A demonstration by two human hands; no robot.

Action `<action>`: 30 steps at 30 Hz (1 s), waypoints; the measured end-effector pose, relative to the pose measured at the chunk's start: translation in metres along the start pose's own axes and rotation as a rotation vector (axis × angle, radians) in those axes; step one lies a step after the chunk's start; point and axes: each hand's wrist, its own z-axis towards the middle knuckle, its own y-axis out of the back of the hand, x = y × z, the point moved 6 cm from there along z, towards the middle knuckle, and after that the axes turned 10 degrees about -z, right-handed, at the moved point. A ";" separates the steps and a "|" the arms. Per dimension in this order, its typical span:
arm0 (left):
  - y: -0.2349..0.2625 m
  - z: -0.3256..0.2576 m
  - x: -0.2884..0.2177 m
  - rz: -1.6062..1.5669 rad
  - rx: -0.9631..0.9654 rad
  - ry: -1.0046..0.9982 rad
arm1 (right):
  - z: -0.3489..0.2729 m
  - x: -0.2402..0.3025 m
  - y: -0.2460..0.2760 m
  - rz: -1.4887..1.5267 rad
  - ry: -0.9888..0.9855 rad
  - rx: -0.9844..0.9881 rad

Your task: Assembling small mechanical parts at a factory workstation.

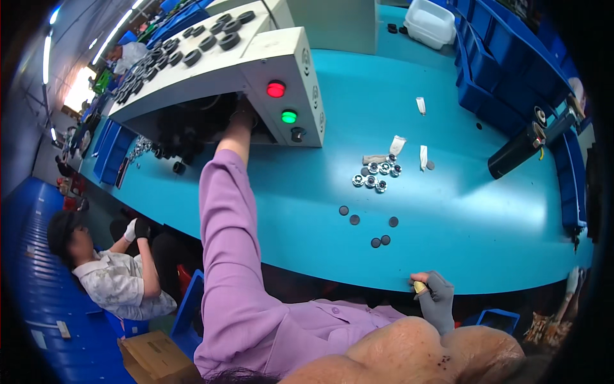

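My left arm, in a purple sleeve, reaches into the dark opening of a white metal box machine (281, 61). My left hand (242, 118) is mostly lost in shadow there, so its fingers and anything in them cannot be made out. At the table's near edge is my right hand (435, 293) in a grey fingerless glove, fingers curled in, with something yellow on or at one finger. Nearest to it on the blue table lie black round discs (385, 240). Farther back sit several shiny metal round parts (371, 182), beside small white packets (397, 145).
Black ring-shaped parts (206, 43) cover the machine's top; its side carries a red light (275, 89) and a green one (289, 116). Blue bins (492, 70), a white tub (430, 24) and a black cylinder (511, 153) stand right. A co-worker (118, 275) sits left.
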 end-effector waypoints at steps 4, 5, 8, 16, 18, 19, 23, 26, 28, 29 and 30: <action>-0.019 0.006 -0.007 -0.093 -0.060 -0.002 | 0.000 0.006 0.000 -0.001 0.015 -0.008; -0.019 0.007 -0.008 -0.116 -0.076 0.003 | 0.001 0.006 -0.001 -0.003 -0.005 -0.006; -0.032 0.000 -0.009 -0.208 -0.104 0.013 | -0.006 0.007 0.000 0.000 0.017 -0.023; -0.048 -0.002 -0.022 -0.455 -0.107 0.105 | -0.008 0.000 -0.001 0.002 0.061 -0.026; -0.049 -0.016 -0.016 -0.515 -0.096 0.163 | -0.008 0.002 0.001 -0.029 0.066 -0.007; -0.039 -0.017 -0.018 -0.534 -0.103 0.191 | -0.008 0.004 0.002 -0.027 0.038 0.035; -0.018 -0.026 -0.026 -0.635 -0.117 0.308 | 0.003 0.003 0.000 0.150 -0.118 0.179; -0.029 -0.066 -0.043 -0.577 -0.083 0.443 | 0.017 0.017 0.004 0.240 -0.081 0.167; -0.020 -0.118 -0.042 -0.713 -0.310 0.698 | 0.026 0.032 0.007 0.173 0.007 0.151; -0.020 -0.151 -0.048 -0.624 -0.539 0.746 | 0.031 0.043 0.007 0.106 0.078 0.130; -0.028 -0.184 -0.055 -0.760 -0.655 0.789 | 0.036 0.052 0.002 0.114 0.095 0.138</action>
